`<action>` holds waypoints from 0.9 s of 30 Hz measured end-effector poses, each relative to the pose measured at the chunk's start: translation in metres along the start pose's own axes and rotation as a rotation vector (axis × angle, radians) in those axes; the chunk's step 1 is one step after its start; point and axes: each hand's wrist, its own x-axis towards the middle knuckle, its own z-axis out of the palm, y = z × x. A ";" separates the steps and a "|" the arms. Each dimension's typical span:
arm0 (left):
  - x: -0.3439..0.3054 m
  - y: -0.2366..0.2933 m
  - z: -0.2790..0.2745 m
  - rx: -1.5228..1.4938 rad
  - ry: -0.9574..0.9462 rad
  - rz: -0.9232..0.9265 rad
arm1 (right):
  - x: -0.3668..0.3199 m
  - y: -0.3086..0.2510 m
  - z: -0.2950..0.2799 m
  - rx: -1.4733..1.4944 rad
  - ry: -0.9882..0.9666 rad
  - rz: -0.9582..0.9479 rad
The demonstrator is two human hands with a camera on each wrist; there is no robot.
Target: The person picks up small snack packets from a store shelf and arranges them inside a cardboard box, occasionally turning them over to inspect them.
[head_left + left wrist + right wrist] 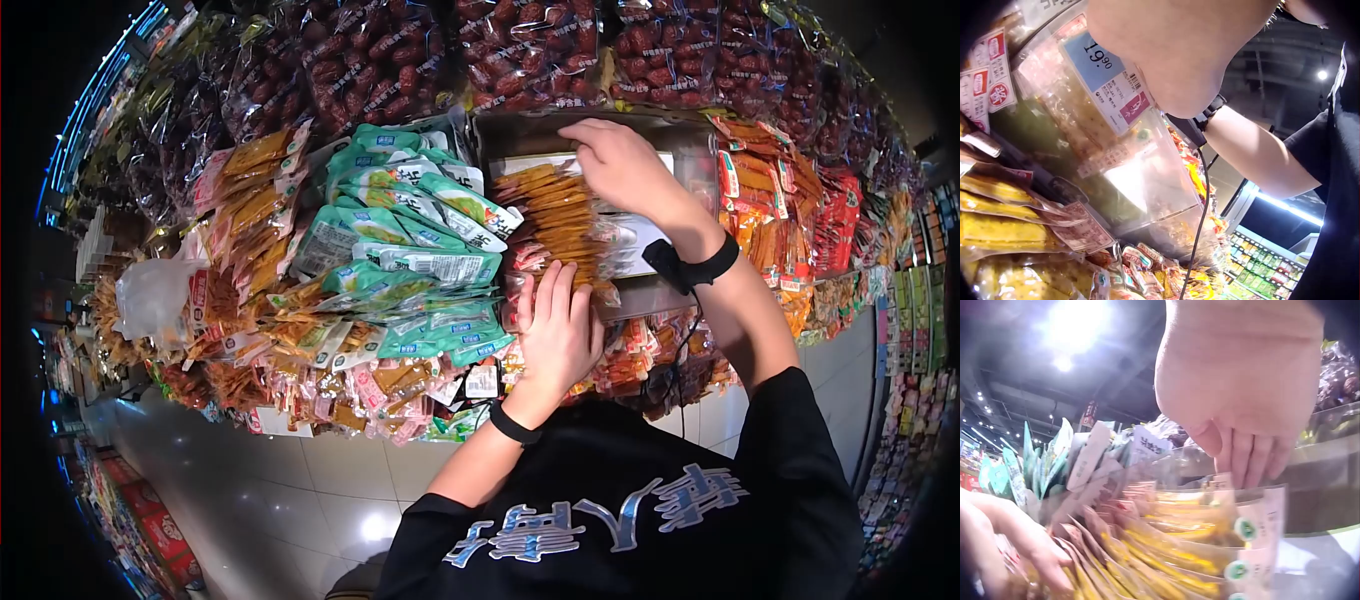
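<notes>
A row of thin clear packets with orange-yellow contents (pixel 556 212) stands in a bin in the head view. My left hand (pixel 558 325) lies at the row's near end, its fingers fairly straight and touching the packets. At the far end my right hand (pixel 632 172) is beside the row, fingers extended toward the left. In the right wrist view the right hand (pixel 1241 387) points its straight fingers down behind the yellow packets (pixel 1172 550), and the left hand's fingers (pixel 1035 544) touch packets at lower left. The left wrist view shows the left hand (pixel 1179 50) large at the top.
Green-and-white packets (pixel 410 220) fill the space left of the bin. Bags of red dates (pixel 530 50) line the back, and orange packets (pixel 755 185) stand at the right. A price card reading 19.90 (pixel 1100 69) is near the left hand. A cable (pixel 1200 219) hangs down.
</notes>
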 end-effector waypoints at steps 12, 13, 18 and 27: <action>-0.002 0.002 0.002 0.043 0.030 0.006 | 0.007 0.044 0.011 -0.078 -0.294 0.205; -0.002 0.002 0.001 0.046 0.033 0.006 | 0.009 0.042 0.010 -0.085 -0.327 0.243; -0.003 0.002 0.003 0.055 0.052 0.009 | 0.007 0.055 0.021 -0.064 -0.285 0.232; -0.003 0.002 0.002 0.069 0.050 0.022 | 0.012 0.063 0.017 -0.014 -0.377 0.264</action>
